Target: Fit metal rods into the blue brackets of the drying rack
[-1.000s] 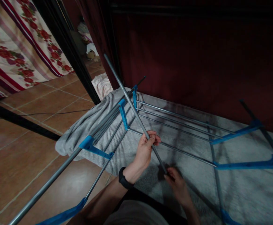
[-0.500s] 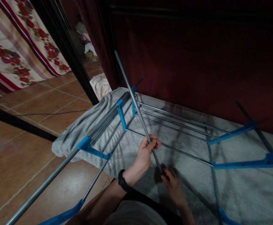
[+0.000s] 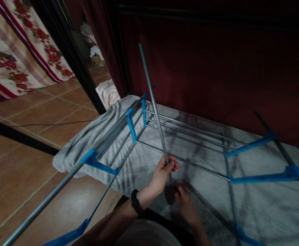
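A long grey metal rod point(image 3: 153, 99) slants upward in front of me, its top leaning slightly left. My left hand point(image 3: 164, 171), with a black band on the wrist, is closed around the rod's lower part. Lower down, my right hand point(image 3: 186, 201) pinches the rod near its bottom end; shadow partly hides those fingertips. Around the rod stands a half-built rack frame of grey tubes joined by blue plastic brackets point(image 3: 132, 126). Thin crossbars point(image 3: 190, 164) pass behind the rod. At the left, several loose grey rods point(image 3: 113, 131) lie bundled along the brackets.
A grey blanket point(image 3: 267, 205) covers the surface under the frame. Dark red curtain point(image 3: 203, 75) hangs behind. Black posts point(image 3: 69, 58) stand at the left, over a tiled floor point(image 3: 23, 177) with a thin cable point(image 3: 49, 123). Blue brackets point(image 3: 267, 177) stick out at the right.
The rod has swung more upright, its top moving right and up. My left hand has shifted slightly down along with it; my right hand stays at the lower end.
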A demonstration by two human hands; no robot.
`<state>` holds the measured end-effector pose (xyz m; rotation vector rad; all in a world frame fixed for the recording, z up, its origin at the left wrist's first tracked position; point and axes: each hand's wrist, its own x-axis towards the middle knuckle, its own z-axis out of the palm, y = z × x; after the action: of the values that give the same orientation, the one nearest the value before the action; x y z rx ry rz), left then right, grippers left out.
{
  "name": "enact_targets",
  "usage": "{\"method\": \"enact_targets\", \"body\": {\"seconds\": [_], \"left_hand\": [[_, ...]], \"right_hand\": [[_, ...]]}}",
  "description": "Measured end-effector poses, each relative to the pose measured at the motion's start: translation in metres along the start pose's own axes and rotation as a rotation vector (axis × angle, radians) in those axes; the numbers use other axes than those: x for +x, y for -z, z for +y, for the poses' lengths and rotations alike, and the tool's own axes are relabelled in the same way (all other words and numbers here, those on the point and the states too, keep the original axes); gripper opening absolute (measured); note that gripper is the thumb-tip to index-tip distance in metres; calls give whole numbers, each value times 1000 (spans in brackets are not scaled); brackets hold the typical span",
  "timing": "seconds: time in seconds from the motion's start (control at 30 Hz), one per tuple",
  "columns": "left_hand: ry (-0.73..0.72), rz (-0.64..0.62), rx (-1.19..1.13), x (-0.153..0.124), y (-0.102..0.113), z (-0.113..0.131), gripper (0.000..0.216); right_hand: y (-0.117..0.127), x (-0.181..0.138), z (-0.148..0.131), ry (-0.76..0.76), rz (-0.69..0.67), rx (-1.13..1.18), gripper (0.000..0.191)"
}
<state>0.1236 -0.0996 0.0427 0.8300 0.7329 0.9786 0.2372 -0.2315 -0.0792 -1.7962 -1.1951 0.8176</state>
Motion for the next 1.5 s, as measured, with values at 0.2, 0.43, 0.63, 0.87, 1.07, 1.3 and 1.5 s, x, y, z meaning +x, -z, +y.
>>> {"method": "enact_targets", "body": {"seconds": [0.2,0.43,0.63,0.87,1.07,1.3,1.5], "left_hand": [[57,-15,99,-15,5,-14,29],[110,-70,200,-19,20,-38,34],[106,-99,292,-16,28,-41,44],[2,-52,526,-5,44,-24,43],[-66,-37,703,8,69,-11,53],[-36,22,887,18,95,-4,59],[18,32,1025,20,110,3,40]], "right_hand": [[-10,-2,-22,-11,-84,43,33],[-15,1,-42,-32,-146,105,38],[-16,3,-41,3,-105,160,32],[0,8,-31,1,14,168,27],[33,25,-27,-23,259,260,42],[80,56,-47,-82,599,553,55],[118,83,-70,-26,749,758,65]]}}
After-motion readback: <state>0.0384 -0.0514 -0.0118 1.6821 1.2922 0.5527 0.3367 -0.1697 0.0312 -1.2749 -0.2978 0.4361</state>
